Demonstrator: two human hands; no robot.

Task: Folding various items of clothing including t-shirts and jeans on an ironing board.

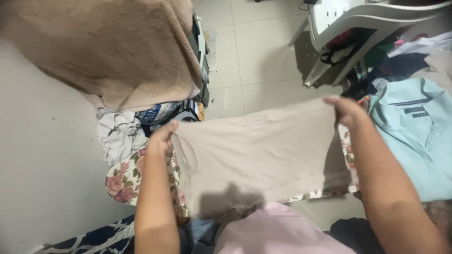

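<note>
Overhead, a beige garment (263, 150) is held stretched between two hands above a floral cloth (123, 178).

Its upper left corner is pinched by the left hand (162, 136) at nine o'clock, its upper right corner by the right hand (346, 110) at two o'clock, fingers pressed together on the fabric. A brown towel (108, 47) is draped at eleven o'clock, with crumpled white cloth (117, 134) beneath it and a blue-and-white printed package (157, 113) just beside that; its lettering is too small to tell. A light blue collared shirt (414, 136) is laid at three o'clock. A white plastic chair (358, 23) is seen at one o'clock on the tiled floor (254, 56).
</note>
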